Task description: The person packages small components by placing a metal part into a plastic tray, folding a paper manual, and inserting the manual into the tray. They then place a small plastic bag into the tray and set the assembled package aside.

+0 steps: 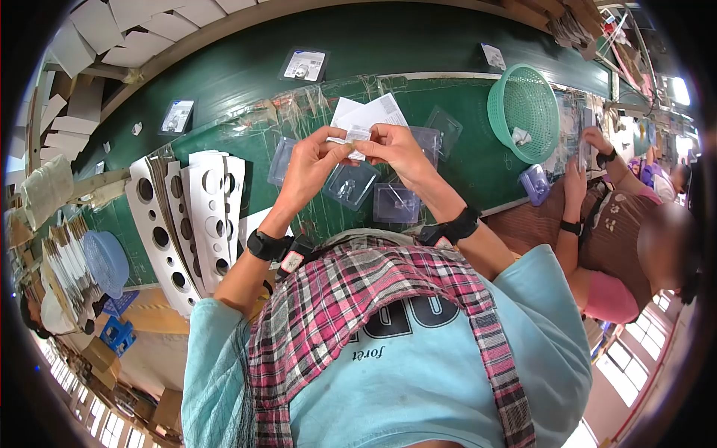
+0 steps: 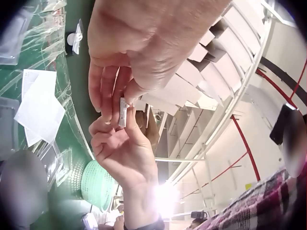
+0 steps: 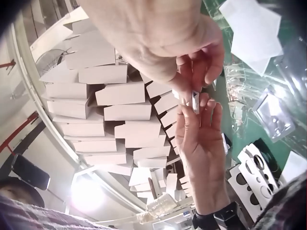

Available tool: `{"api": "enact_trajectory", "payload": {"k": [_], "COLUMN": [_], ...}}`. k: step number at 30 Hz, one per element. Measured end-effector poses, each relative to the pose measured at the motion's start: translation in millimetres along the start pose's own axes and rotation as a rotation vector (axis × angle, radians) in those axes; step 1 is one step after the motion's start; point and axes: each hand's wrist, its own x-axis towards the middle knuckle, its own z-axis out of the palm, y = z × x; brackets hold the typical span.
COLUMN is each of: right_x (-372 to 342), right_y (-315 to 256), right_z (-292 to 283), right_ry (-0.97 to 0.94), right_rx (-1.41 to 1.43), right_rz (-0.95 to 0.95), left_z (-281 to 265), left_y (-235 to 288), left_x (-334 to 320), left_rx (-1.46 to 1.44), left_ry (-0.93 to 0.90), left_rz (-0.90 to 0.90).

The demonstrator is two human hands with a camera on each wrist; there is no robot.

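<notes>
A small folded printed paper (image 1: 357, 154) is pinched between both hands above the green bench; its edge shows as a narrow strip (image 2: 123, 112) in the left wrist view and a short strip (image 3: 195, 102) in the right wrist view. The left hand (image 1: 306, 168) holds one side with thumb and fingers, the right hand (image 1: 403, 155) the other, their fingertips almost meeting. Behind them lie white sheets (image 1: 382, 110). Clear plastic trays (image 1: 350, 185) lie around and below the hands, one (image 1: 396, 203) close to the person's apron.
Left on the bench are white cards with round holes (image 1: 213, 216). Two packaged items (image 1: 304, 66) (image 1: 177, 117) lie on the dark green surface beyond. A green basket (image 1: 524, 112) stands at the right, near another person (image 1: 605, 216) at the bench.
</notes>
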Motion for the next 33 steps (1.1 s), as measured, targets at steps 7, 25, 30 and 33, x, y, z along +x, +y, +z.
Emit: {"api": "enact_trajectory", "payload": {"k": [7, 25, 30, 33], "right_x": [-7, -17, -22, -25], "right_y": [-12, -4, -6, -4], "right_z": [8, 11, 13, 21], "right_ry": [-0.020, 0.048, 0.133, 0.161], "right_rx": [-0.043, -0.049, -0.157, -0.219], "right_rz": [-0.108, -0.102, -0.182, -0.233], "left_z": [3, 20, 16, 13], "left_y": [-10, -19, 1, -14], "left_x": [0, -8, -11, -10], "left_rx": [-0.201, -0.138, -0.236, -0.212], "left_ry": [0.119, 0.199, 0.183, 0.110], "left_rz": [-0.047, 0.145, -0.001, -0.010]}}
